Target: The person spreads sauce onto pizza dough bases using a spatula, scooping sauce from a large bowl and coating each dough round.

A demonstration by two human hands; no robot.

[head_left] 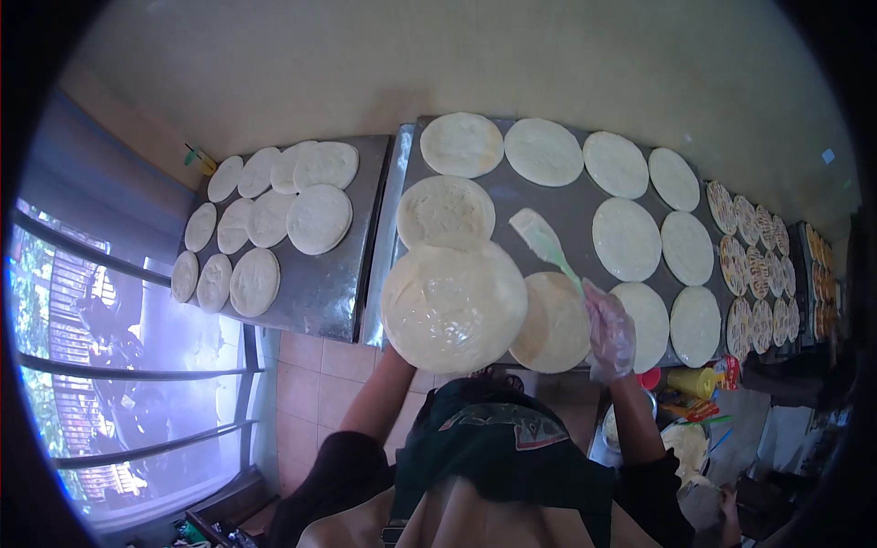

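Note:
A large pizza base with a shiny, wet coating is raised in front of me. My left forearm runs up beneath it, and the base hides my left hand, which holds it from below. In a clear plastic glove, my right hand is closed around the handle of a pale green spatula. The spatula's whitish blade points up and left, to the right of the raised base. A plain pizza base lies below the spatula, partly covered by the raised one. Another plain base lies just behind.
More bases, some shiny, cover the dark metal table. A second table at the left carries several bases. Topped pizzas stand at the far right. A yellow container and a bowl are below right, near another person's hand.

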